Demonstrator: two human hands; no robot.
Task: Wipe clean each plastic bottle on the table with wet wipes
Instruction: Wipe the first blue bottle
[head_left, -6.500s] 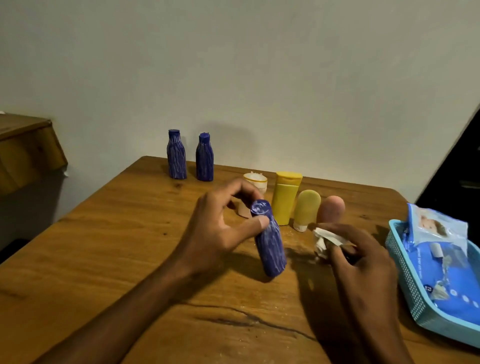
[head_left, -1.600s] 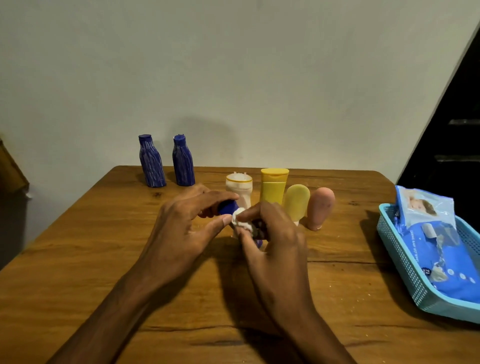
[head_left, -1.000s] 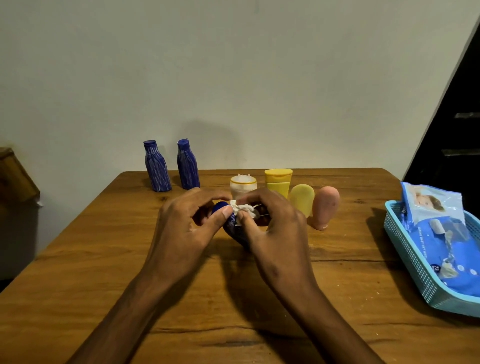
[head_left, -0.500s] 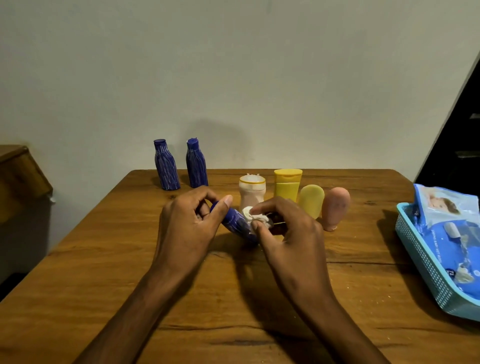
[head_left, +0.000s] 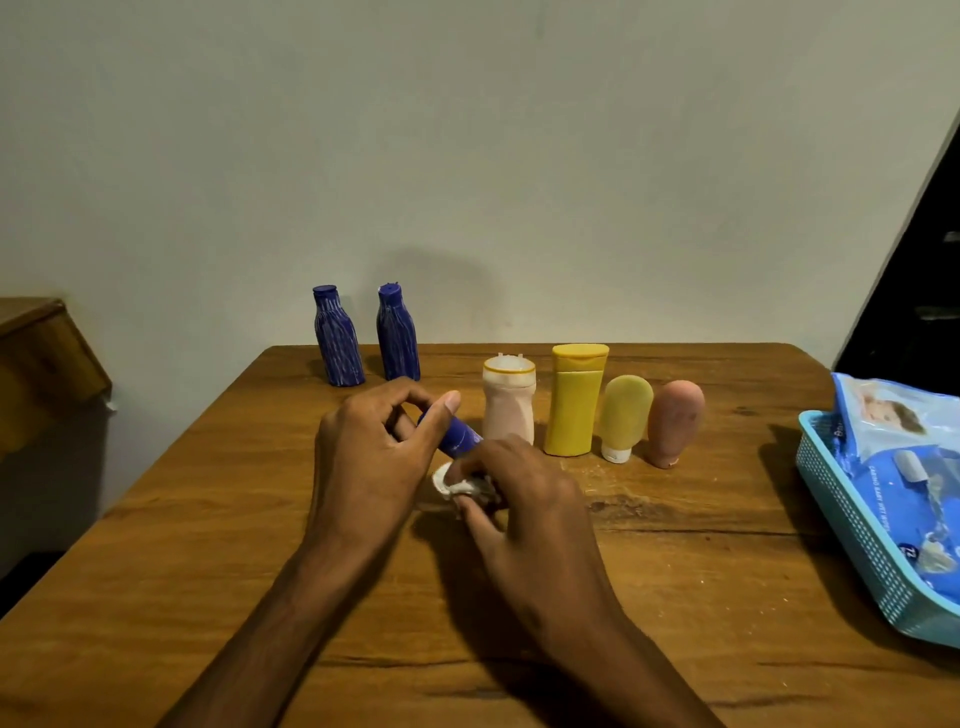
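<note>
Head view: above the middle of the wooden table (head_left: 208, 519), a small blue bottle (head_left: 458, 435) streaked with pale lines, tilted, cap end up and to the left, lower end down toward the right. Gripped at the cap end by the left hand (head_left: 374, 457), fingers curled over it and thumb stretched along its side. Lower part hidden behind the right hand (head_left: 524, 514), which pinches a crumpled white wet wipe (head_left: 457, 483) against the bottle's underside; only a short stretch of blue body visible between the two hands. Further back near the wall, two more blue bottles (head_left: 337, 338) (head_left: 397, 332) of the same streaked look, upright and side by side. To the right of the hands, a row standing close together: a pale pink bottle with a white cap (head_left: 509, 405), a taller yellow bottle (head_left: 574, 400), a small light yellow tube on its cap (head_left: 623, 415), and a pinkish-brown tube (head_left: 672, 421), also cap down. At the right edge, a light blue mesh basket (head_left: 852, 519) holding a blue pack of wet wipes (head_left: 904, 467). At the left edge, part of a wooden piece of furniture (head_left: 41, 364).
</note>
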